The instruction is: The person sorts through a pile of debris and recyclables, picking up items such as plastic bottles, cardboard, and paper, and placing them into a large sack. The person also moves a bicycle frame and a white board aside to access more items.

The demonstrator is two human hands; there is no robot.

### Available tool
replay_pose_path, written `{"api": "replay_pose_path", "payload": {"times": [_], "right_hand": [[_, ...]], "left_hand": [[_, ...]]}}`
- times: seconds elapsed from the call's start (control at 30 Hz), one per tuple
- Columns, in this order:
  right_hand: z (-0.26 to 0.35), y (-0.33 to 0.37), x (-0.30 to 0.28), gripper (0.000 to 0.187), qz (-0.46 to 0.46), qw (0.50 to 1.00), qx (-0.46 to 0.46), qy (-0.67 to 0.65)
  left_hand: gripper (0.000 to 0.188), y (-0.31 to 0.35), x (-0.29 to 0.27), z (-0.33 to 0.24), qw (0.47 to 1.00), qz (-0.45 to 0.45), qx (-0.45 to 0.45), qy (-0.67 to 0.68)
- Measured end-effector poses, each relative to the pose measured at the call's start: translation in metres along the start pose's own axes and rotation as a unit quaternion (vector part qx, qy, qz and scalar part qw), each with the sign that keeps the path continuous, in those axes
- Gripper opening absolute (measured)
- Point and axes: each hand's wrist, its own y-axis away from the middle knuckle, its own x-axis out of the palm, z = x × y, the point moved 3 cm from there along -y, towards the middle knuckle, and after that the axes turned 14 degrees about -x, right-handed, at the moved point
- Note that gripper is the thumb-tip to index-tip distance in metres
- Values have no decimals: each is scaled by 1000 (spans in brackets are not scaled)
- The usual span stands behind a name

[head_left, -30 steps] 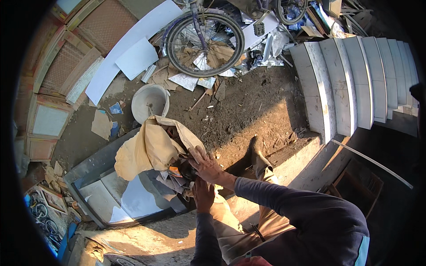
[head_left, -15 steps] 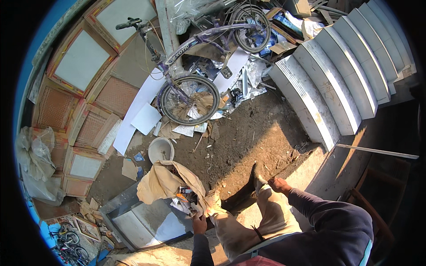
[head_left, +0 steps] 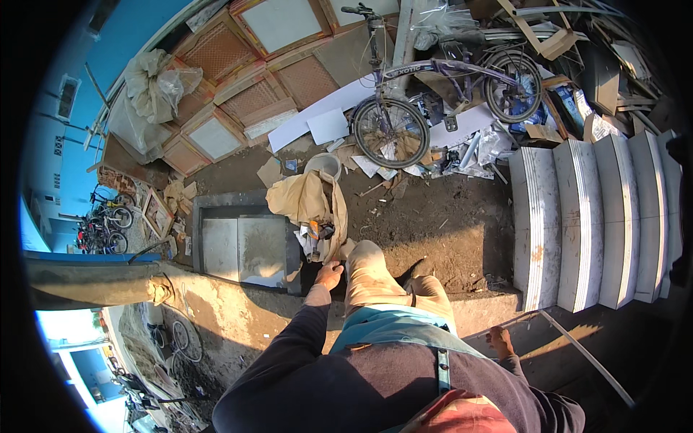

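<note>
Tan sack point(head_left: 290, 198) sits over right side of dark frame point(head_left: 231, 201). Left hand point(head_left: 330, 276) pinches its near edge; right hand point(head_left: 499, 340) hangs half-curled, seemingly empty. Likely limp, loaded; best gripped 2-handed by its mouth.

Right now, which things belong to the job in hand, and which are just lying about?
In hand, it seems:
tan sack
mixed scraps inside it
left hand, apparently gripping the sack's edge

Apparently just lying about:
purple bicycle
white board
framed panels
white bucket

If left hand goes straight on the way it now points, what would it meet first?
Most likely the tan sack: the left hand seems to touch its lower edge, though depth is hard to judge.
</note>
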Motion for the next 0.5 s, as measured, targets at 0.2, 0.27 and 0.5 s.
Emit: {"api": "replay_pose_path", "payload": {"times": [0.2,0.27,0.5], "right_hand": [[-11,-37,28,32,48,963,-253,74],[5,-61,29,29,136,885,-368,252],[99,-108,13,24,58,986,-126,-92]], "left_hand": [[55,16,14,-31,999,2,27,47],[54,13,24,-28,999,1,19,47],[46,-23,77,29,998,44,-23,25]]}}
